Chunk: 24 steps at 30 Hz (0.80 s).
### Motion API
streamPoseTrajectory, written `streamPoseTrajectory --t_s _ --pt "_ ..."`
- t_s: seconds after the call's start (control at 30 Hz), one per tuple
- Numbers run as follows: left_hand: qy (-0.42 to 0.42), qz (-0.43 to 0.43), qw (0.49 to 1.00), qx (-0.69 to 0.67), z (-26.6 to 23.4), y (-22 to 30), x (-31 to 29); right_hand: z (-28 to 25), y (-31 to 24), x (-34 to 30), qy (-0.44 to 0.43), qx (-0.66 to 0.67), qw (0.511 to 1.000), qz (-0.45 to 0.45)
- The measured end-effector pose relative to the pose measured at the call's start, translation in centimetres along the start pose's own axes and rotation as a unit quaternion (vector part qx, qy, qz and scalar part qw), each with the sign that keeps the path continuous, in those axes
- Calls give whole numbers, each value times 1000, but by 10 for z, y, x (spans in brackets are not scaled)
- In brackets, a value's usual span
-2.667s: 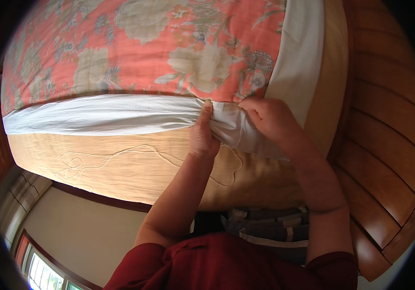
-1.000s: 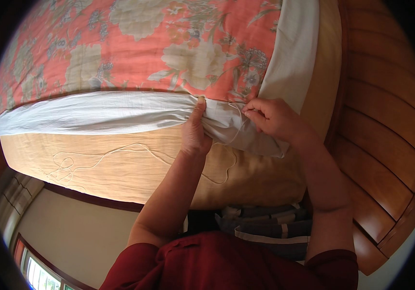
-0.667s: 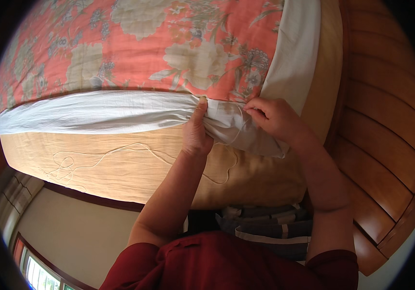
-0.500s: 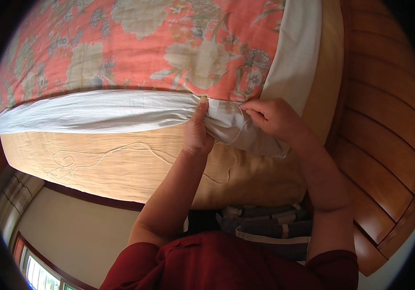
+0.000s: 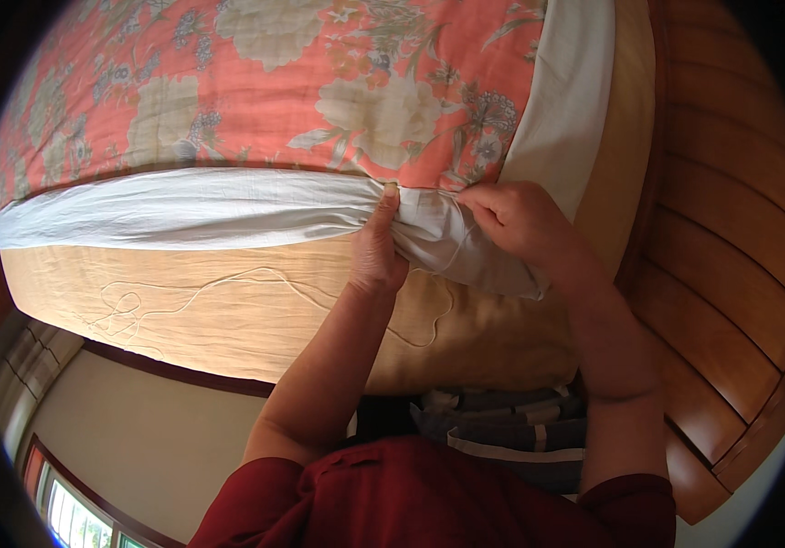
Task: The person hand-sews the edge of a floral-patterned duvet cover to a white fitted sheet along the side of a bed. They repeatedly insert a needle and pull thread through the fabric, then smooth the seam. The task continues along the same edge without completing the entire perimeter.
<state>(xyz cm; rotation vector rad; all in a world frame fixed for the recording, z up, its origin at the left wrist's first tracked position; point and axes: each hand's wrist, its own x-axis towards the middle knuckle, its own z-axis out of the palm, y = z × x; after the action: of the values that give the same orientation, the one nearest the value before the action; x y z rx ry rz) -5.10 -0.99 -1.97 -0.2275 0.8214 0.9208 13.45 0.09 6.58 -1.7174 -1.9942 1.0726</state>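
Observation:
A coral quilt with a beige and grey floral print lies over the bed, edged by a white cloth border. My left hand clamps this border, thumb on top near the seam and fingers underneath, bunching the cloth. Just to its right, my right hand pinches at the seam between coral and white. Whatever sits between those fingertips is too small to make out. A pale thread runs down from beside the right fingers over the white cloth, and its long loose length loops across the tan bed sheet.
The tan sheet covers the near side of the bed. A slatted wooden headboard rises at the right. Dark folded fabric with light stripes lies below the bed's near edge. A window and curtain are at lower left.
My right hand's fingertips have pressed closer in at the seam, with the hand turned slightly. My left hand keeps its grip on the white border.

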Motion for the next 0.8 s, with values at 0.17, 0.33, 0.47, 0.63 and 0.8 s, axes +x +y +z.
streamPoseTrajectory --t_s 0.17,0.33,0.47,0.63,0.8 --pt "-16 -1 1000 -2 -5 0 3 3 0 2 12 -3 1000 -25" --pt "11 1 1000 11 -3 0 1 -3 2 -6 16 -1 1000 -19" --pt "4 8 1000 1 3 0 -1 -9 -2 -3 -2 -35 999 -25" --pt "18 28 999 -1 -4 -3 2 -8 -7 -4 -28 -65 997 -27" --pt "10 23 1000 7 -4 -2 2 -7 -11 1 -36 -102 994 -27"
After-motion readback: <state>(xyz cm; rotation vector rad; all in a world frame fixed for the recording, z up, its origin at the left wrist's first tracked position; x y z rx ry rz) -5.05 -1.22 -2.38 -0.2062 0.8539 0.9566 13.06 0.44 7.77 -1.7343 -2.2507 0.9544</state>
